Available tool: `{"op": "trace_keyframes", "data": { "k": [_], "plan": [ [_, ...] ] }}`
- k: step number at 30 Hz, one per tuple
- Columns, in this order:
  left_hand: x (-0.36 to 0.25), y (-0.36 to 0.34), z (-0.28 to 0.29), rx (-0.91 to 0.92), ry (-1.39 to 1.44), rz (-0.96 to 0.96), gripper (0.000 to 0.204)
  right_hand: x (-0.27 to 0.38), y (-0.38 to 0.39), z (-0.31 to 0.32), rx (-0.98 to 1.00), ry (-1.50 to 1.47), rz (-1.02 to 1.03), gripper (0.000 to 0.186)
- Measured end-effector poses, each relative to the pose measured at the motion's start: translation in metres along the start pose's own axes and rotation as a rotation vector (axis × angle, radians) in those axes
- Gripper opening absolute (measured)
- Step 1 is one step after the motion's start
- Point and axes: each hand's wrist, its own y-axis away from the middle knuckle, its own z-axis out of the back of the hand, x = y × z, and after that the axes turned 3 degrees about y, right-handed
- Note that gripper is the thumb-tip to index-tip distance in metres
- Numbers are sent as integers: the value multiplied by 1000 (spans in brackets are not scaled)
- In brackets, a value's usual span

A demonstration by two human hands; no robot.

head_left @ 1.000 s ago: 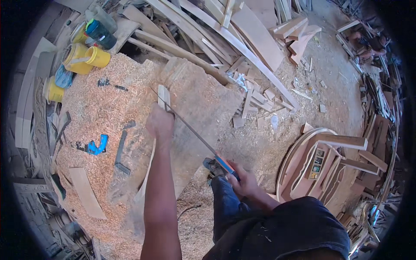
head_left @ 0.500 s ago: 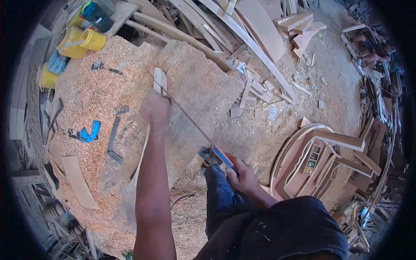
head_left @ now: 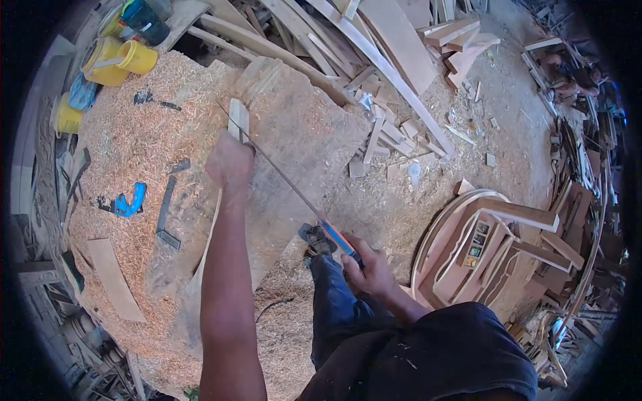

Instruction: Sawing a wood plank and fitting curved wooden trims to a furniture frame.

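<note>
My left hand (head_left: 229,160) is closed round a pale length of wood (head_left: 238,115), pressing it down on the dusty work surface. The wood's squared end sticks out beyond my fingers, and its lower part runs back beside my forearm, partly hidden. In my right hand (head_left: 370,271) is a handsaw (head_left: 284,175), gripped by its dark handle. Its long blade, seen nearly edge-on, is blue and orange near the handle. The blade slants up and left across the wood just past my left fingers; whether it has cut in cannot be made out.
Shavings cover the surface, with a blue-handled tool (head_left: 130,200), a dark metal square (head_left: 167,210) and a flat wood strip (head_left: 115,279) at left. Yellow buckets (head_left: 138,58) stand far left. Boards (head_left: 394,87) pile up at the back; a curved wooden frame (head_left: 435,234) lies right.
The whole scene has shifted slightly left in view. Both hands keep their grips, and the saw still lies across the wood, with little visible change in its position.
</note>
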Motion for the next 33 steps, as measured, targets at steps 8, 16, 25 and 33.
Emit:
{"op": "trace_keyframes", "data": {
  "k": [8, 16, 25, 33],
  "plan": [
    [-5, -5, -12, -24, 47, -29, 31, 55, -169, -55, -87, 227, 123, 45],
    [-5, 3, 2, -8, 27, -11, 32, 7, 3, 6, 19, 156, -57, 45],
    [0, -2, -5, -18, 36, -40, 29, 39, -134, -48, -24, 181, 53, 42],
    [1, -11, -7, -53, 19, -19, 33, 9, -47, -13, 52, 157, -100, 49]
  ]
}}
